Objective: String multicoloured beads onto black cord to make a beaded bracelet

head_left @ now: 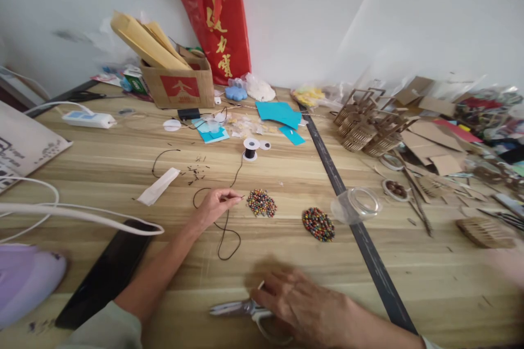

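On the wooden table [123,163], near its middle, the left hand [213,208] reaches forward with thumb and forefinger pinched on the free end of a thin black cord [223,232], the tip pointed toward a small heap of coloured beads [262,203] just beside it. The pinch sits close to the cord's end, which likely keeps the tip stiff enough to aim. The cord loops loosely behind the hand and runs back to a small spool [250,149] standing farther up the table, so slack lies free. A second heap of beads [318,224] lies to the right, near a clear plastic jar [357,203] tipped on its side at the dark seam between tabletops. The right hand [303,305], near the front edge, lies palm-down and loosely spread over the handles of a pair of scissors [241,309], blades pointing left; whether the fingers pass through the loops I cannot tell. A strip of white paper [159,186] rests left of the cord; a dark phone [108,272] lies beside the left forearm. Cardboard lattice pieces [368,125] crowd the far right.
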Demonstrator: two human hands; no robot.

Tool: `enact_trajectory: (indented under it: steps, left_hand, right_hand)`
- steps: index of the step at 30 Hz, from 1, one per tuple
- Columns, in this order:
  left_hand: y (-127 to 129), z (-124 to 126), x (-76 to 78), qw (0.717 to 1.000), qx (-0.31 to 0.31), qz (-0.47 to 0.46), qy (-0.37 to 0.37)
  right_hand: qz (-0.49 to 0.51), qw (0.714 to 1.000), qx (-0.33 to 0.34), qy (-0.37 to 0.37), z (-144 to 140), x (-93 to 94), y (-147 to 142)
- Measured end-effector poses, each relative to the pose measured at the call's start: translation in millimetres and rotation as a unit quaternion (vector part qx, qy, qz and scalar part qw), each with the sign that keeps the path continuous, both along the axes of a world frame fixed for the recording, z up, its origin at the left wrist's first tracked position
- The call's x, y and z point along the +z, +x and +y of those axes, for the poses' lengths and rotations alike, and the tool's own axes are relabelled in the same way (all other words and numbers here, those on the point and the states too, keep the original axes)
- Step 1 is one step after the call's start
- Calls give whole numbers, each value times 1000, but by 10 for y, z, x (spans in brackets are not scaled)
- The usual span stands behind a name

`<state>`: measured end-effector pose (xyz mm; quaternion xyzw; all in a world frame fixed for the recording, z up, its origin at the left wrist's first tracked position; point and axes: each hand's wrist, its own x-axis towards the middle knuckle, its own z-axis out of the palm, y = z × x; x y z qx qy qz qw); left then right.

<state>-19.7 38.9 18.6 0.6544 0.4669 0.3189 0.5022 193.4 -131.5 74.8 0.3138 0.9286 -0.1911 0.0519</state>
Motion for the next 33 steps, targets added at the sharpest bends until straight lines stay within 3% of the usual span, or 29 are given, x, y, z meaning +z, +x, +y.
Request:
enact_trajectory:
  steps: [5,9,11,16,19,21,24,27,29,33]
  left_hand:
    - [43,7,-40,999,-27,16,-14]
    - [109,-3,-24,999,-37,2,-15]
    - [140,-19,-9,999,-34,-17,-16]
    - [184,-76,-19,1000,-13,-12,-13]
    - [213,-99,-58,1000,2,-20,-3]
    - [239,-111,-81,1000,0,-29,-2]
    - [271,-138,-97,999,-10,-41,0]
    - [277,-184,-101,999,-23,-46,8]
    - [268,-213,-107,998,-34,-44,15]
    - [256,-233,-129,998,-44,-23,29]
  right_hand:
    - [2,999,-24,-32,233,133,17]
    - [-1,993,-120,23,630,171,85]
    - [7,990,-135,42,740,151,89]
    - [36,998,-46,-21,610,67,10]
    - [48,997,-43,-36,557,-10,3]
    - [82,992,-88,-22,640,-92,20]
    - [186,961,-202,20,885,-266,29]
    - [278,922,-259,75,1103,-456,-14]
    - [283,913,-269,113,1171,-554,-56]
    - [250,926,-234,160,1172,-645,-98]
